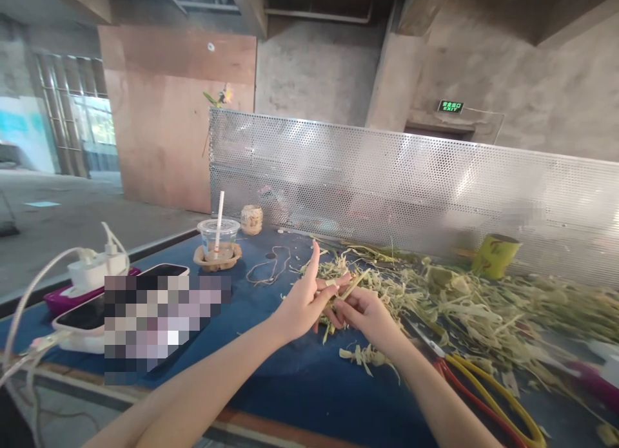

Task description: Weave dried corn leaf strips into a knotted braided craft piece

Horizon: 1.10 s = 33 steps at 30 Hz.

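My left hand (pixel 302 304) and my right hand (pixel 363 311) meet over the blue tabletop, fingertips close together. Between them is a narrow, pale yellow-green plant strip (pixel 356 283), its free end pointing up and to the right. My right thumb and fingers pinch this strip. With its index finger raised, my left hand closes thumb and lower fingers on the strip's other end; fingers partly hide that part. Behind and beside both hands lies a loose heap of shredded, dried plant strips (pixel 464 306). A small curled bunch of shreds (pixel 363 355) lies just below my right hand.
Scissors with red and yellow handles (pixel 476 383) lie beside my right forearm. A yellow-green tin (pixel 496 256) stands at the back right. On the left are a lidded cup with a straw (pixel 213 238), a phone (pixel 80 311) and a white charger (pixel 97 269). A perforated metal screen (pixel 338 171) borders the back.
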Each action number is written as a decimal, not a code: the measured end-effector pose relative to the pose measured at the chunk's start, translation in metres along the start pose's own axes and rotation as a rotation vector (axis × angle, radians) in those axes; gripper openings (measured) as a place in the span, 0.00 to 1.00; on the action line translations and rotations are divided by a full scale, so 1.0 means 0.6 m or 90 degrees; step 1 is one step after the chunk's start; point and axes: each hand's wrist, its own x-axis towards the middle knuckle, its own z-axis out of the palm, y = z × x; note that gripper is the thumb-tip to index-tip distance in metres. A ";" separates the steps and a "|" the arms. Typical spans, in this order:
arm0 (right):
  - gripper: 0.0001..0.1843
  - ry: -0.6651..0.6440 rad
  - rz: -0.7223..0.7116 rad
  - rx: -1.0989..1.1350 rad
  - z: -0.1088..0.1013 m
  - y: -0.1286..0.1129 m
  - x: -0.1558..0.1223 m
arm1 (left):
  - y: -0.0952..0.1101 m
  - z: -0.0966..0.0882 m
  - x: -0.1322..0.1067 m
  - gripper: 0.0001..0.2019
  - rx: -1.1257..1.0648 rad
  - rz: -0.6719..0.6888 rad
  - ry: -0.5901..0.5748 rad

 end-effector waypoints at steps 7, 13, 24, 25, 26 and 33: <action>0.08 0.082 -0.098 -0.115 0.011 -0.001 -0.007 | -0.003 0.000 -0.004 0.38 0.046 0.035 0.052; 0.09 0.084 -0.067 -0.061 0.021 -0.010 -0.008 | -0.005 0.003 -0.004 0.38 -0.061 0.057 0.096; 0.07 0.083 -0.027 -0.092 -0.003 0.011 -0.001 | -0.009 -0.018 0.006 0.49 -0.075 -0.091 -0.029; 0.08 0.077 -0.023 -0.086 -0.003 0.012 0.000 | -0.009 -0.018 0.005 0.49 -0.060 -0.102 -0.037; 0.09 0.081 -0.021 -0.077 -0.001 0.012 0.000 | -0.010 -0.017 0.005 0.48 -0.045 -0.114 -0.042; 0.15 0.152 0.075 0.155 0.022 0.026 0.011 | -0.023 0.005 0.007 0.43 -0.089 -0.196 -0.032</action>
